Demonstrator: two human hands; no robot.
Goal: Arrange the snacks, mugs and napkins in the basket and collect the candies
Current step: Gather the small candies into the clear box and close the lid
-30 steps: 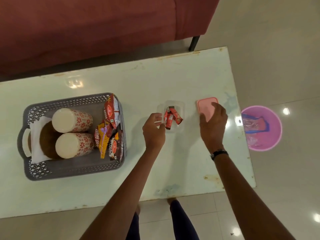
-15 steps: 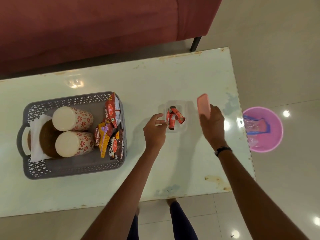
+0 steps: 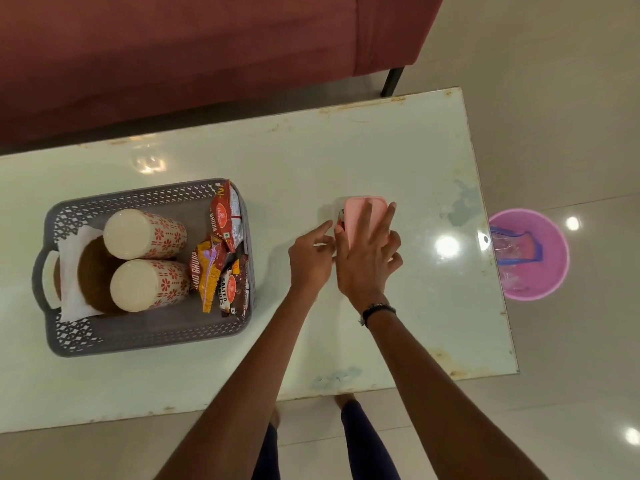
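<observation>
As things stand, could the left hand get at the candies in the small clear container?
Probably not. The right hand presses the pink lid over the container; only a sliver of candies shows beside the left hand.

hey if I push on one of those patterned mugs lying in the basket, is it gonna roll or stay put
Probably stays put. Each mug lies on its side, so alone it could roll, but the two touch, and the snack packets and napkin hem them in. They look rigid and likely breakable, so a hard shove might knock them together inside the basket.
</observation>
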